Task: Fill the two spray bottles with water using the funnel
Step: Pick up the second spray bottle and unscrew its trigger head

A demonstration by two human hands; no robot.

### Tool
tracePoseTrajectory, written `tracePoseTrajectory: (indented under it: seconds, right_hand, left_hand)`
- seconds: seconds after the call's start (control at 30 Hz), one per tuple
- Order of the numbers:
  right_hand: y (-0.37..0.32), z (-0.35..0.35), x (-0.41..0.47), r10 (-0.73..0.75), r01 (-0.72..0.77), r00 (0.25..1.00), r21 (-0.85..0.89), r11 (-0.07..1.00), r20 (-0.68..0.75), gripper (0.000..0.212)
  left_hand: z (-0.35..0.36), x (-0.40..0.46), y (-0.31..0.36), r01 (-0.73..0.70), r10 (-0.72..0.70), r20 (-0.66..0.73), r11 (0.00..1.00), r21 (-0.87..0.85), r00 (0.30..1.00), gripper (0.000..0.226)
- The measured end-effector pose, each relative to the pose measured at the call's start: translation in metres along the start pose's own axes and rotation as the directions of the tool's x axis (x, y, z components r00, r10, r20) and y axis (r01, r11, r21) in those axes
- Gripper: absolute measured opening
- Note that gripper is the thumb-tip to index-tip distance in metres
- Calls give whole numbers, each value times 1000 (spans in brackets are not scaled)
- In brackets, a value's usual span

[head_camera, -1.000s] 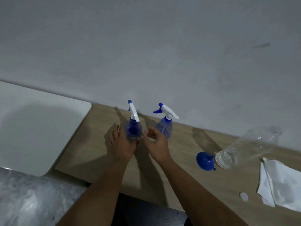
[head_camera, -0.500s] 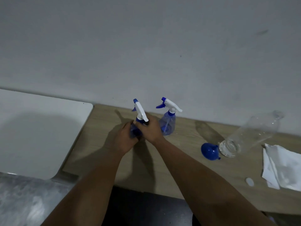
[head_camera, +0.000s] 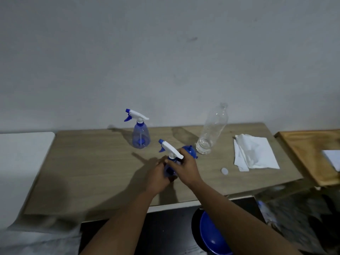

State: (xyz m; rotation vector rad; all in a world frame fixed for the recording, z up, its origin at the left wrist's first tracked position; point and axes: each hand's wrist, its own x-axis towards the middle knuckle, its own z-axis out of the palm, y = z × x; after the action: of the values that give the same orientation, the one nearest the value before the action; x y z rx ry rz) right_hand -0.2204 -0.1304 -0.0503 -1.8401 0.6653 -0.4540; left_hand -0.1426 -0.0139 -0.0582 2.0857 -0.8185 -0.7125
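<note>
At the centre of the frame, a person's left hand [head_camera: 157, 174] wraps around the blue body of the near spray bottle [head_camera: 171, 163] while the right hand [head_camera: 184, 169] closes on its neck just under the white trigger head [head_camera: 171, 149], both hands clamped together on the one bottle above the wooden tabletop [head_camera: 95, 172]. The bottle stands roughly upright between the hands, its long axis vertical and its nozzle pointing toward the upper left; the right hand sits higher, nearest the collar, which looks to be the part to unscrew before any filling can start. The second spray bottle [head_camera: 140, 134] stands untouched further back and to the left, its head also on. The blue funnel [head_camera: 189, 152] lies just behind the right hand, beside a clear water bottle [head_camera: 211, 133] that stands uncapped toward the upper right; how much water it holds cannot be told. A small white cap [head_camera: 224, 170] and crumpled white tissues [head_camera: 254, 151] lie to the right.
</note>
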Motion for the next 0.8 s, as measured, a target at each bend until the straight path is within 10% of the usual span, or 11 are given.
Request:
tracePoseTrajectory:
  seconds: [0.2,0.8]
  right_hand:
    - [46,-48,-21,153,-150,982,39,988,-113,37]
    - [63,-80,-18,106,-117,988,92,989,112,32]
  left_hand:
    - [74,15,5,91,-96,25,985,143,995,27]
    - [90,-6,14,40,-5,-122,958,284,993,73]
